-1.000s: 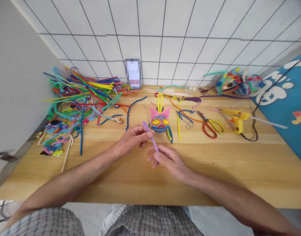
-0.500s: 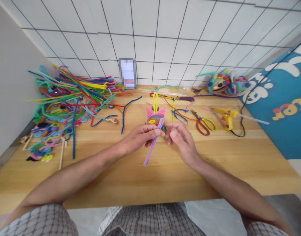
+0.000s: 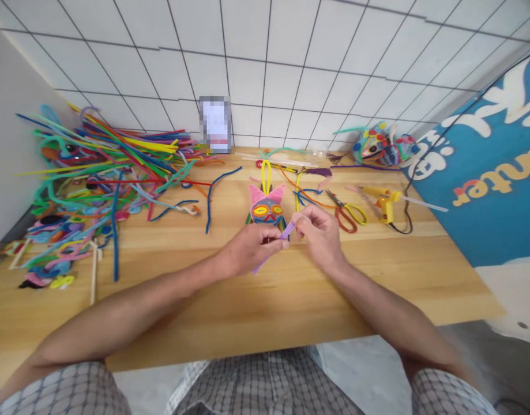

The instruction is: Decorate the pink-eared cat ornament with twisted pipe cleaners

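Purple stem (image 3: pixel 288 230) is what we hold, just in front of the cat (image 3: pixel 267 212) and slanting up toward its right side. Reading from the left, we have scraps (image 3: pixel 52 268) heaped well left of the cat and nearer to us than it, then a wooden stick (image 3: pixel 94 274) and a straight blue stem (image 3: pixel 115 230), both also left of it. Behind them, left of the cat and farther back, lies a bundle of coloured stems (image 3: pixel 139 151), with a phone (image 3: pixel 215 124) leaning on the wall (image 3: pixel 243 75) beyond the cat. Our left hand (image 3: pixel 261 245) is in front of the cat, thumb and fingers pinching the stem along its length; its lower end pokes out beneath. Our right hand (image 3: pixel 319 233), just to the cat's right, pinches the upper end between thumb and fingertips. The cat lies face up, with pink ears and a yellow loop (image 3: pixel 266 176). Behind it to the right we see a tassel (image 3: pixel 319 172); farther right of it, scissors (image 3: pixel 346 212) with spread blades, two colourful masks (image 3: pixel 372 145) at the back, a yellow glue gun (image 3: pixel 383 203), and, farthest right, a blue board (image 3: pixel 485 230).
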